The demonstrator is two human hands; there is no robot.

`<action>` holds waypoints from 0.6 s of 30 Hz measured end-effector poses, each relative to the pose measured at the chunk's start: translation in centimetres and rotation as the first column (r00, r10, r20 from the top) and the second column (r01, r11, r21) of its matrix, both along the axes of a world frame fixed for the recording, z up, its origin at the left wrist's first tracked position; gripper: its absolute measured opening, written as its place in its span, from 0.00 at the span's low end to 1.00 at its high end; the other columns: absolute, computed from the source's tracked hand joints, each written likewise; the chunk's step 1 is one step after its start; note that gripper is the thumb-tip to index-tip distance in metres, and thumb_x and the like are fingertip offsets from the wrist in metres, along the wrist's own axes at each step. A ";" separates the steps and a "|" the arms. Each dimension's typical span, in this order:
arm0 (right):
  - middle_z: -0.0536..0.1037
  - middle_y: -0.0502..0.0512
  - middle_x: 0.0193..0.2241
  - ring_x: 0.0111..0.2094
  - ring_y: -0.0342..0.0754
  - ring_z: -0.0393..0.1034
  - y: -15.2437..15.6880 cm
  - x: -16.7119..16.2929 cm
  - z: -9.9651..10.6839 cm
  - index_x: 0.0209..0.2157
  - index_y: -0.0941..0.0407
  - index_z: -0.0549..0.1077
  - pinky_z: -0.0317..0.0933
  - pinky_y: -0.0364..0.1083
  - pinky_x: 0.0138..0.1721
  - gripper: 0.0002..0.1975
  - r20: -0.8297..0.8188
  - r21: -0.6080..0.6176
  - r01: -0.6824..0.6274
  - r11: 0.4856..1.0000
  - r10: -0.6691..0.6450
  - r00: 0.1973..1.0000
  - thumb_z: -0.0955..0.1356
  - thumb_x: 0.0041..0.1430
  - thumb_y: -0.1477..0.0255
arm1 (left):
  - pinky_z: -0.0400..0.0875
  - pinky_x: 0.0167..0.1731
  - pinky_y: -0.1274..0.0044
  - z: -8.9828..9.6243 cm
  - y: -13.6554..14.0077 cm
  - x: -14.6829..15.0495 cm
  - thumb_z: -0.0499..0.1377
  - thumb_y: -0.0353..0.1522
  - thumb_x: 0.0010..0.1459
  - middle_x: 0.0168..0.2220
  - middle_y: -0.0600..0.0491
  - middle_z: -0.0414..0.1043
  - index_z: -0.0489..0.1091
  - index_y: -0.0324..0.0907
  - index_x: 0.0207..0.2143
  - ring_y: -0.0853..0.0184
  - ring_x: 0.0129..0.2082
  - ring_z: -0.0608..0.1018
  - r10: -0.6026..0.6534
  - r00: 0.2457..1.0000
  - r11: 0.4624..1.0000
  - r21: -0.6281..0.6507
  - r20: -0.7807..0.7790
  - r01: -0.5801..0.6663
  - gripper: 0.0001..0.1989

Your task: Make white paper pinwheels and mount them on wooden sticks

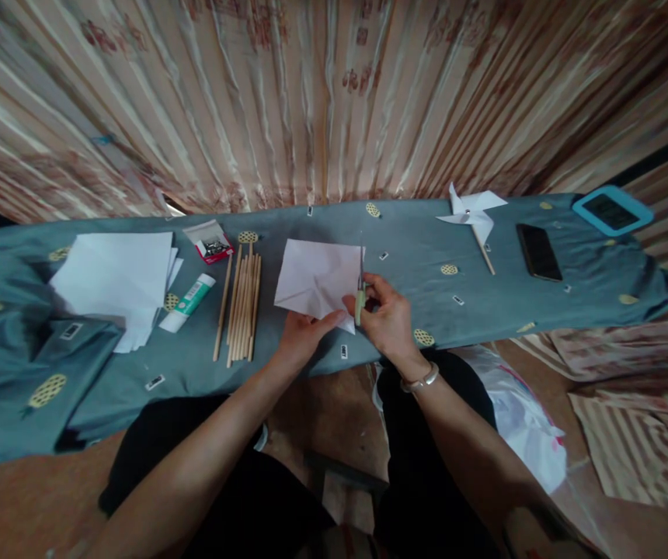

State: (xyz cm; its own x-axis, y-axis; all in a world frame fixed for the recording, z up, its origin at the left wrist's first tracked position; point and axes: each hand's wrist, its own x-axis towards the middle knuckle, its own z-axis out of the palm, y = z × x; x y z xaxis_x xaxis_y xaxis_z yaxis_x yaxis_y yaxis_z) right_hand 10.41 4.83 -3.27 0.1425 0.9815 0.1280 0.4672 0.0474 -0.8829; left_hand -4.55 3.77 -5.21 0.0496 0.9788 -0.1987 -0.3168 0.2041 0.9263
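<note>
A creased white sheet of paper (319,272) is held over the cloth in front of me. My left hand (307,334) grips its near edge, thumb on top and fingers underneath. In my right hand (387,314) is a pair of scissors (360,299) with pale green handles, the blades pointing away from me along the paper's right edge. Whether the blades are parted is too fine to make out. Left of the paper lies a bundle of thin wooden sticks (244,307). Further right lies a white paper pinwheel (469,213) on a stick.
A stack of white paper (116,272), a glue stick (187,303) and an open red box of small metal pins (210,242) lie on the left. At right are a black phone (539,251) and a blue-framed device (612,210). A curtain (322,101) hangs behind the cloth-covered table (415,233).
</note>
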 end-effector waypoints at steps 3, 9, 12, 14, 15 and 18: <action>0.75 0.46 0.23 0.25 0.45 0.68 0.3 -0.2 -0.4 0.43 0.54 0.74 0.63 0.46 0.33 0.22 -0.099 -0.043 -0.012 0.999 0.008 0.995 0.73 0.47 0.58 | 0.69 0.56 0.59 -0.4 0.2 -0.5 0.71 0.36 0.41 0.46 0.46 0.81 0.76 0.43 0.38 0.52 0.49 0.79 0.126 0.989 0.991 -0.042 -0.074 -0.129 0.19; 0.73 0.43 0.21 0.22 0.41 0.62 0.7 -0.2 -1.1 0.37 0.54 0.73 0.60 0.44 0.28 0.26 -0.392 -0.160 -0.092 0.983 0.023 0.920 0.78 0.38 0.56 | 0.74 0.49 0.64 -0.3 1.1 -1.7 0.69 0.34 0.43 0.40 0.49 0.81 0.75 0.41 0.35 0.57 0.43 0.80 0.183 0.976 0.983 0.011 -0.117 -0.183 0.15; 0.73 0.43 0.21 0.22 0.41 0.61 0.4 -0.1 -0.8 0.37 0.54 0.73 0.56 0.43 0.26 0.26 -0.407 -0.188 -0.153 0.970 0.064 0.911 0.78 0.38 0.56 | 0.76 0.44 0.68 0.2 1.8 -2.3 0.69 0.33 0.43 0.38 0.50 0.80 0.75 0.42 0.34 0.59 0.40 0.80 0.223 0.966 0.973 0.085 -0.132 -0.213 0.13; 0.72 0.43 0.20 0.21 0.40 0.59 -0.1 0.0 -0.6 0.38 0.55 0.74 0.54 0.42 0.25 0.26 -0.391 -0.213 -0.198 0.957 0.102 0.915 0.78 0.39 0.55 | 0.77 0.39 0.69 0.4 2.4 -2.7 0.69 0.34 0.43 0.35 0.50 0.80 0.76 0.42 0.32 0.60 0.36 0.80 0.255 0.955 0.962 0.143 -0.149 -0.234 0.11; 0.71 0.43 0.19 0.21 0.40 0.59 -0.4 0.1 -0.6 0.38 0.56 0.75 0.53 0.42 0.25 0.26 -0.378 -0.222 -0.219 0.950 0.123 0.917 0.78 0.40 0.55 | 0.76 0.37 0.70 0.4 2.7 -3.0 0.69 0.35 0.43 0.33 0.50 0.80 0.76 0.42 0.31 0.60 0.35 0.80 0.266 0.951 0.957 0.164 -0.158 -0.240 0.11; 0.74 0.46 0.21 0.23 0.42 0.63 -1.5 0.6 -0.3 0.39 0.55 0.75 0.56 0.43 0.26 0.25 -0.356 -0.235 -0.294 0.927 0.200 0.913 0.76 0.45 0.53 | 0.74 0.31 0.72 0.6 3.6 -4.1 0.71 0.37 0.42 0.29 0.51 0.79 0.76 0.40 0.31 0.63 0.30 0.79 0.298 0.943 0.945 0.184 -0.146 -0.270 0.14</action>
